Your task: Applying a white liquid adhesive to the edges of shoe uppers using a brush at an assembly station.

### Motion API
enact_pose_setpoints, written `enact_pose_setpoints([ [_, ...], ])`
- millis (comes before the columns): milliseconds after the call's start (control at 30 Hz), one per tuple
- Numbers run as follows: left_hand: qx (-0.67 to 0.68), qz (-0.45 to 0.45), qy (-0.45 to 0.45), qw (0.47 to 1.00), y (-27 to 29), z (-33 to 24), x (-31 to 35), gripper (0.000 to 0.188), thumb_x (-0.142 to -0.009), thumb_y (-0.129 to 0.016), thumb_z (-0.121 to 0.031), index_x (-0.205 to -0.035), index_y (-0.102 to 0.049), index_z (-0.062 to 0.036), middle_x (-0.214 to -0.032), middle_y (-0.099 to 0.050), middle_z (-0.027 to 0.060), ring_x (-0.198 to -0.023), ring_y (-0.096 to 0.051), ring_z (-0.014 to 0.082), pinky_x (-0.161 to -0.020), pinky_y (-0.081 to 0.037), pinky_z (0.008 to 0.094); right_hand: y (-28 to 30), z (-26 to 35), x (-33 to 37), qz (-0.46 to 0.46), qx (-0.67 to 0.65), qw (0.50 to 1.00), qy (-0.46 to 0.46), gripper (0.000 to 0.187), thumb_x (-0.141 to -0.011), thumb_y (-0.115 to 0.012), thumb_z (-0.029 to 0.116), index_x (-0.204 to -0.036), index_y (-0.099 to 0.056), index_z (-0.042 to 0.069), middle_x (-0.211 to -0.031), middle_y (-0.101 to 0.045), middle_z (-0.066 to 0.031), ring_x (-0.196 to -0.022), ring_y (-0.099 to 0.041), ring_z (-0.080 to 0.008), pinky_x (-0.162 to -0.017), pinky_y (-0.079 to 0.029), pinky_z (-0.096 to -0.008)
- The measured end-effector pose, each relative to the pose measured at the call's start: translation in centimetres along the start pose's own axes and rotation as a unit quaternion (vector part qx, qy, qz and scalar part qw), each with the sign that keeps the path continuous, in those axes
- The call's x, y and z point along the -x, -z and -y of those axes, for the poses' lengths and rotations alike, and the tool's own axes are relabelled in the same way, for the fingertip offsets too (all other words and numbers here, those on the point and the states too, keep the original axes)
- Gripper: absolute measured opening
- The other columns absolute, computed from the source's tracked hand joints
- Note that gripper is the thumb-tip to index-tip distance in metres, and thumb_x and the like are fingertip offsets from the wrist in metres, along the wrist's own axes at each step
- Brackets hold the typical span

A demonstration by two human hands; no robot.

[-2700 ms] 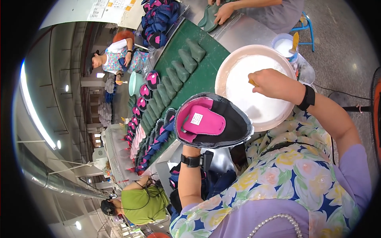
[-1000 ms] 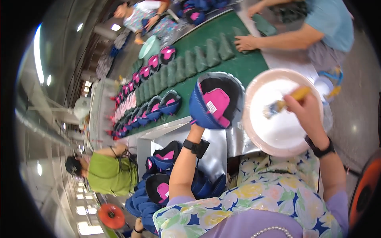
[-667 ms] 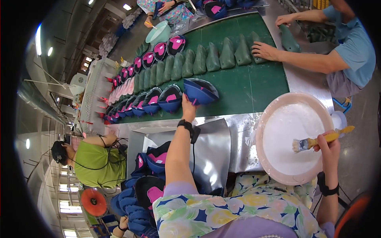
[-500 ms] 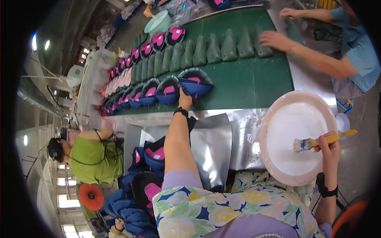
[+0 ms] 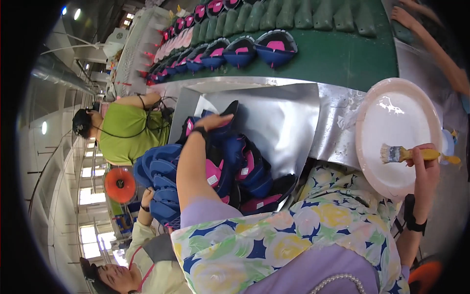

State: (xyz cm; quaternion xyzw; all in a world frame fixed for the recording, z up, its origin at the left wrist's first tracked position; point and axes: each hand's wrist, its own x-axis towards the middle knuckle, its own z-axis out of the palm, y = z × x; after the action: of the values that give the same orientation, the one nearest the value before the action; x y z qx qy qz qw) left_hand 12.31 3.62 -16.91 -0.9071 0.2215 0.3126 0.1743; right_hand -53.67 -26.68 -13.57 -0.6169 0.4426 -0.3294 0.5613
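Observation:
My left hand (image 5: 215, 121) is at the pile on the metal tray, its fingers closed on a blue-and-black shoe upper (image 5: 230, 121); part of the grip is hidden. Below it lie more uppers with pink insides, such as one blue upper (image 5: 257, 179). On the right, my right hand (image 5: 425, 169) grips a yellow-handled paintbrush (image 5: 404, 155). The brush's pale bristles hang over a pink basin (image 5: 363, 147) of white liquid. Across the green table (image 5: 333, 63) runs a row of blue shoe uppers (image 5: 276, 53), beyond my left hand.
Green shoe lasts (image 5: 286, 14) line the far side of the table. A bare metal tray (image 5: 286, 117) holds the pile. At far right is a co-worker's arm (image 5: 435, 41). A person in green (image 5: 132, 130) sits left, and another person's hand (image 5: 148, 197) touches stacked blue uppers (image 5: 164, 169).
My left hand has left the row's nearest upper and come back to the pile on the tray. The view has shifted, while my right hand still holds the brush over the basin.

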Motion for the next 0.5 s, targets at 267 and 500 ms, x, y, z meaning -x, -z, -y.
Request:
enact_pose_setpoints([
  [267, -0.23, -0.169, -0.186, 0.94, -3.3, -10.8, 10.9, 0.063, -0.08, -0.066, -0.056, -0.124, -0.068, -0.0116, -0.115, -0.071, 0.0144, -0.111, -0.065, 0.0357, -0.108, -0.036, 0.0575, 1.1, 1.1, 2.6, -0.037, -0.01, 0.999, 0.017, 0.016, -0.097, -0.065, 0.017, -0.097, -0.059, 0.003, -0.085, -0.065, -0.0033, -0.073, -0.06, -0.0083, -0.066, -0.048, -0.0223],
  [500, 0.596, -0.02, -0.341, 0.727, 2.2, -15.2, 13.8, 0.016, -0.098, -0.06, -0.011, -0.109, -0.065, -0.0013, -0.103, -0.072, 0.0054, -0.085, -0.069, 0.0122, -0.078, -0.055, 0.0282, 0.4, -1.0, 0.3, -0.04, 0.097, 0.991, 0.087, 0.022, -0.093, -0.071, 0.021, -0.092, -0.063, 0.0, -0.075, -0.066, -0.0038, -0.066, -0.058, -0.0077, -0.058, -0.045, -0.0237],
])
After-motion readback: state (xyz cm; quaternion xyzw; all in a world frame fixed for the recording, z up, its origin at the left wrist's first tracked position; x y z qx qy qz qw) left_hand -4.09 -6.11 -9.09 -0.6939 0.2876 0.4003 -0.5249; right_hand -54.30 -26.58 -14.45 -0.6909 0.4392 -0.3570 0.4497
